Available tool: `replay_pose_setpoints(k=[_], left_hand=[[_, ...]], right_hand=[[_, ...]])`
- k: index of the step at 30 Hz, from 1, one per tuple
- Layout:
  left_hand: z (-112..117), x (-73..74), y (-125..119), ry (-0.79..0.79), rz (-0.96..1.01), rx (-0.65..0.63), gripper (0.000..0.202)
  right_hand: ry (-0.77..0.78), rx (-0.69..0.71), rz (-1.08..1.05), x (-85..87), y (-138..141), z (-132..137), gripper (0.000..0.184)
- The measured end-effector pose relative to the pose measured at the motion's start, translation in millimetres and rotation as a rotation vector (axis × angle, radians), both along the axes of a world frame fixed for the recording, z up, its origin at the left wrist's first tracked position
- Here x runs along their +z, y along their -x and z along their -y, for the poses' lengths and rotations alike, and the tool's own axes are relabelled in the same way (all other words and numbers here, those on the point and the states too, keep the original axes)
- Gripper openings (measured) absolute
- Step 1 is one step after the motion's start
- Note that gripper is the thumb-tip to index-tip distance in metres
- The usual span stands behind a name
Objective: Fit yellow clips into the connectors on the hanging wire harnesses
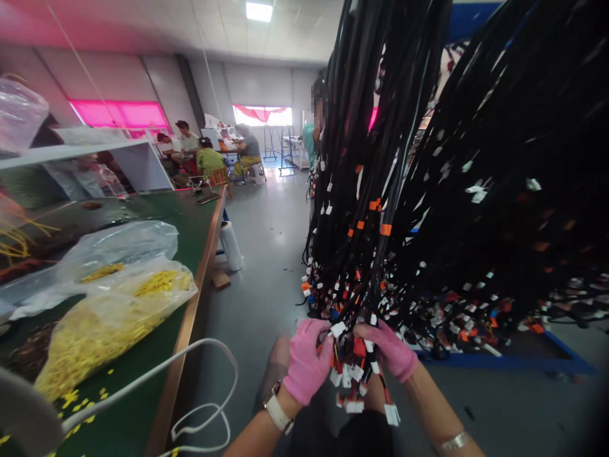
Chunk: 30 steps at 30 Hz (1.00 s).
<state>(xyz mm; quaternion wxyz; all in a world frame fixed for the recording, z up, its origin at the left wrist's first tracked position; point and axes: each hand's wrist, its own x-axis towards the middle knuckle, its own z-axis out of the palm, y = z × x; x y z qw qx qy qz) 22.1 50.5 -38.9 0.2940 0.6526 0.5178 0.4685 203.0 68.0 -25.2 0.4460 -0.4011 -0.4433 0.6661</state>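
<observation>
Black wire harnesses [375, 158] hang in a thick bundle in front of me, orange tape bands round some of them. Their lower ends fan out into thin coloured wires with white plug connectors [353, 374] and a red connector [359, 346]. My left hand [308, 358], in a pink glove, has its fingers curled on the wires at the left of this cluster, beside a white connector. From the other side my right hand [392, 352], also gloved in pink, pinches the wires next to the red connector. The exact wires between the fingers are partly hidden.
More harnesses [514, 190] hang to the right above a blue-framed tray [518, 363]. At left is a green-topped table [137, 387] with a bag of yellow pieces [114, 324] and a white cable [143, 374]. A white roll [231, 246] stands beside it. Several people sit farther back.
</observation>
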Motion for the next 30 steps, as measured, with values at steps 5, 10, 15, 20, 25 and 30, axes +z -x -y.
replay_pose_setpoints(k=[5,10,15,20,25,30], left_hand=[[11.8,0.0,-5.3,0.009,-0.052,-0.192,0.030],[16.1,-3.2,-9.5,0.011,-0.017,-0.230,0.065],[13.9,0.7,-9.3,-0.232,-0.244,-0.150,0.041],[15.7,5.6,-7.3,-0.431,-0.336,-0.234,0.030],[15.6,14.2,-3.9,-0.337,-0.167,-0.232,0.019],[12.8,28.7,2.2,-0.336,-0.112,-0.282,0.021]], right_hand=[[-0.033,-0.056,-0.018,2.1,14.0,6.4,0.025],[-0.101,-0.107,0.001,9.3,21.0,14.6,0.027],[-0.089,-0.133,-0.044,10.9,19.9,22.6,0.026],[-0.087,-0.173,-0.020,14.9,18.7,27.7,0.018],[-0.075,-0.207,-0.018,9.7,19.0,33.2,0.022],[-0.112,-0.226,0.015,17.3,21.3,38.3,0.020]])
